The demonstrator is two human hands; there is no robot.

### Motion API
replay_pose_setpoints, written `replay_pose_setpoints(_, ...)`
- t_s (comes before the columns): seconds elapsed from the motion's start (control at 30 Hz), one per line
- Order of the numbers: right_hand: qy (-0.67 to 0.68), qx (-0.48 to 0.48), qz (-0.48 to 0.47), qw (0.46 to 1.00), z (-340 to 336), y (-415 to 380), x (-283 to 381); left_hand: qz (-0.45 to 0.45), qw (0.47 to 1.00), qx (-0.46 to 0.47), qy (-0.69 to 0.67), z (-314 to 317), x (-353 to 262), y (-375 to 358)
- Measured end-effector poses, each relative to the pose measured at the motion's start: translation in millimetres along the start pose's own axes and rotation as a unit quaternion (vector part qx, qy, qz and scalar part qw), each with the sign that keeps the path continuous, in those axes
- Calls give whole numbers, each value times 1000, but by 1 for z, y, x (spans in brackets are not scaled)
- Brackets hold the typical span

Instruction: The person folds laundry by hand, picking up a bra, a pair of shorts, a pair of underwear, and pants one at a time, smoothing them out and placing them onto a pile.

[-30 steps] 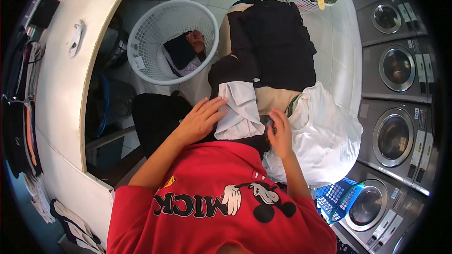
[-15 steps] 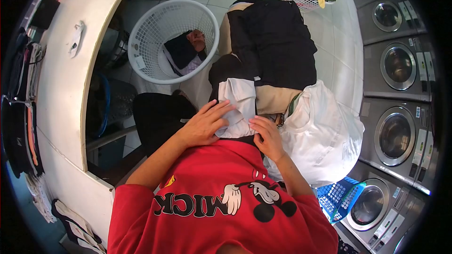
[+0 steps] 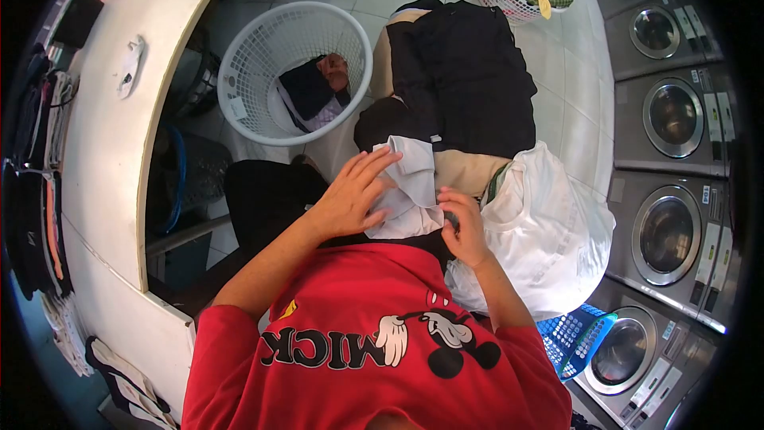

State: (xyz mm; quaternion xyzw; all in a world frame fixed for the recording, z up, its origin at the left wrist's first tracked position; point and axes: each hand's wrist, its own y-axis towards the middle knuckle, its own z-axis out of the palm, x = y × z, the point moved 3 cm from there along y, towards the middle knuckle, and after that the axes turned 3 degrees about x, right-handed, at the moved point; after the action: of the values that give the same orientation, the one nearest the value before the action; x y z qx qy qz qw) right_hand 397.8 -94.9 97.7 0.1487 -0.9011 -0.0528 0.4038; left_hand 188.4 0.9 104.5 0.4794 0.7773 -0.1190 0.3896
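A folded light grey cloth garment (image 3: pixel 411 171) lies across my lap, its kind not clear. Over its left side, my left hand (image 3: pixel 356 195) is spread, fingers apart, gripping nothing. My right hand (image 3: pixel 466 227) is at the cloth's right edge with its fingers bent and the thumb apart; the fingertips are close to the edge or touching it. Just beyond the cloth lie folded black clothes (image 3: pixel 469 72) on top of beige fabric (image 3: pixel 458 172). A heap of white clothing (image 3: pixel 545 231) sits to the right of my right hand.
A white laundry basket (image 3: pixel 362 99) holding a few clothes stands ahead on the left, beside a white counter (image 3: pixel 103 167). Front-loading machines (image 3: pixel 667 235) line the right. A blue basket (image 3: pixel 574 338) stands near them; another white basket (image 3: pixel 513 4) with yellow cloth is farther off.
My left hand has lifted and spread a little from the cloth. My right hand has shifted slightly to the right, its fingers loosening at the cloth's edge.
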Motion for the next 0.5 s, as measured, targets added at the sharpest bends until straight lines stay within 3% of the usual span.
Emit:
replay_pose_setpoints(0.07, -10, 15, -4, 1000, -3, 9, 2, 18, 993, 6, 115, 2, -1, 13)
replay_pose_setpoints(0.13, -22, 30, -12, 999, -4, 16, 8, 39, 992, 10, 121, 8, -3, 22)
replay_pose_setpoints(0.3, -89, 59, 73, 992, 12, 13, 10, 85, 983, -5, 165, 22, 1, 31)
replay_pose_setpoints(0.5, -68, 15, 31, 997, 6, 9, 28, 57, 985, -8, 165, 27, -5, 11)
